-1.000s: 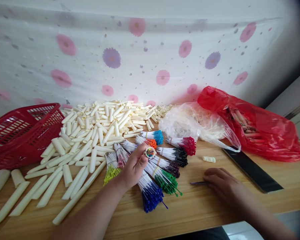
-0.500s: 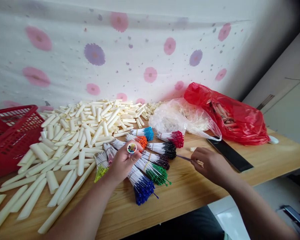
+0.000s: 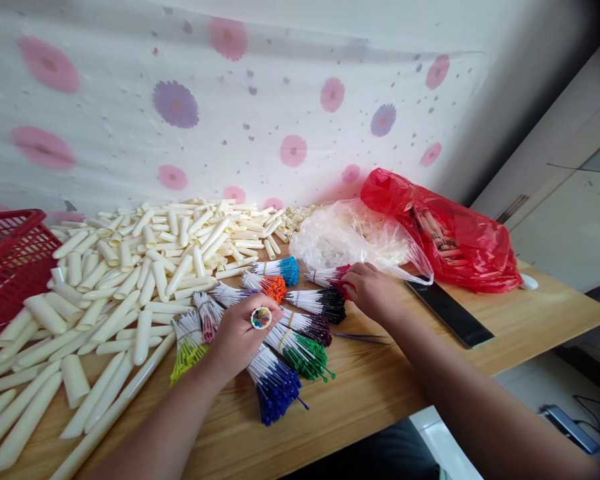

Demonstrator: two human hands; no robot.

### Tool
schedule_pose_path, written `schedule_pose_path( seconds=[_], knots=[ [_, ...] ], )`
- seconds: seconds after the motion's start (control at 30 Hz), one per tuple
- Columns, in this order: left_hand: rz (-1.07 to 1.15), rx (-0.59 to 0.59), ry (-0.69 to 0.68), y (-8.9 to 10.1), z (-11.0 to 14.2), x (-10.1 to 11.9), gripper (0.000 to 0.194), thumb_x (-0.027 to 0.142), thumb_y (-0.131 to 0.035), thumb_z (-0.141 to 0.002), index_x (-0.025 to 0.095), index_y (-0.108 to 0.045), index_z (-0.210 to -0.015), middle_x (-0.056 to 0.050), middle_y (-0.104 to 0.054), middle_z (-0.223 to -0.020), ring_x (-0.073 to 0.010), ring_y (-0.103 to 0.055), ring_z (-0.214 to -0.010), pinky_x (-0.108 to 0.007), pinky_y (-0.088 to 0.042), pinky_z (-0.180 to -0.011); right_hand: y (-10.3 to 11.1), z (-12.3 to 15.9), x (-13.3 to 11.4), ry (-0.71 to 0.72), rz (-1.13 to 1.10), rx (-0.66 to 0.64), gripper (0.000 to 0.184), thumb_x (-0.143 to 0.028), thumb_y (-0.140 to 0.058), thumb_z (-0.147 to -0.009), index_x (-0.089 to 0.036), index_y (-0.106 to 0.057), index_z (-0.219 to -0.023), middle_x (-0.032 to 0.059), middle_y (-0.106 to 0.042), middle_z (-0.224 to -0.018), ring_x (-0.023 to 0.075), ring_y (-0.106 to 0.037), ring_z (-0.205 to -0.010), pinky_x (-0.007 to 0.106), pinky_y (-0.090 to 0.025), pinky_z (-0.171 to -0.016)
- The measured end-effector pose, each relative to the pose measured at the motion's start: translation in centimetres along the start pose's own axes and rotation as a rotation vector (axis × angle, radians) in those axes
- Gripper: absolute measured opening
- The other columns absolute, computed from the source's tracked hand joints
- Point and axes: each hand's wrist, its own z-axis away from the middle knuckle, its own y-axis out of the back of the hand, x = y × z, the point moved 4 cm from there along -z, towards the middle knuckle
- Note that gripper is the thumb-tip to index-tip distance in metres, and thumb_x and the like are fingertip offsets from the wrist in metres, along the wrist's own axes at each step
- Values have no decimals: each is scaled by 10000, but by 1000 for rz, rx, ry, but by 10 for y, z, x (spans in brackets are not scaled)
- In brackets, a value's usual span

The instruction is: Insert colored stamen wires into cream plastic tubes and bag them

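My left hand [image 3: 237, 337] is closed around a pale round tube [image 3: 261, 318], whose open end faces me and shows several coloured tips inside. My right hand [image 3: 373, 293] reaches to the red-tipped bundle of thin white pen refills [image 3: 325, 275], fingers pinched at its red ends. Around my left hand lie more banded bundles: blue-tipped [image 3: 277, 387], green-tipped [image 3: 303, 350], black-tipped [image 3: 320, 301], orange-tipped [image 3: 265, 285], light-blue-tipped [image 3: 280, 268] and yellow-tipped [image 3: 187, 347]. Below my right hand, thin dark purple sticks [image 3: 363, 338] rest on the wood.
A big heap of cream tubes [image 3: 145, 280] covers the table's left side, beside a red basket [image 3: 15, 267]. At the back sit a clear plastic bag [image 3: 340, 233] and a red plastic bag [image 3: 480, 247]. A black phone [image 3: 450, 313] lies at the right, near the table's edge.
My right hand has let go of the thin purple sticks, which now lie on the table, and has moved up and left to the red-tipped bundle. My left hand still holds the tube.
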Motion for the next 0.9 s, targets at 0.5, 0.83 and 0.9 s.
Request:
schedule_pose_path(
  seconds=[0.5, 0.83, 0.9],
  knots=[
    [-12, -31, 6, 0, -1, -5, 201, 301, -526, -840, 166, -595, -708, 3, -626, -672, -123, -563, -631, -207, -428, -600, -11, -9, 14, -42, -185, 73, 216, -258, -471, -909, -172, -668, -935, 73, -647, -932, 171, -583, -878, 261, -445, -804],
    [-31, -40, 19, -3, 0, -7, 180, 285, -544, -833, 167, -598, -709, 13, -621, -663, -118, -558, -619, -206, -426, -594, -19, -17, 26, -128, -346, 76, 115, -208, -554, -793, -178, -648, -735, 76, -633, -849, 200, -562, -850, 306, -414, -812],
    [-35, -39, 21, -2, 0, -6, 181, 290, -546, -832, 168, -599, -710, 13, -618, -663, -118, -555, -618, -205, -425, -588, -24, -17, 29, -183, -413, 111, 128, -238, -527, -801, -177, -605, -719, 61, -623, -795, 186, -565, -776, 299, -423, -750]
  ],
)
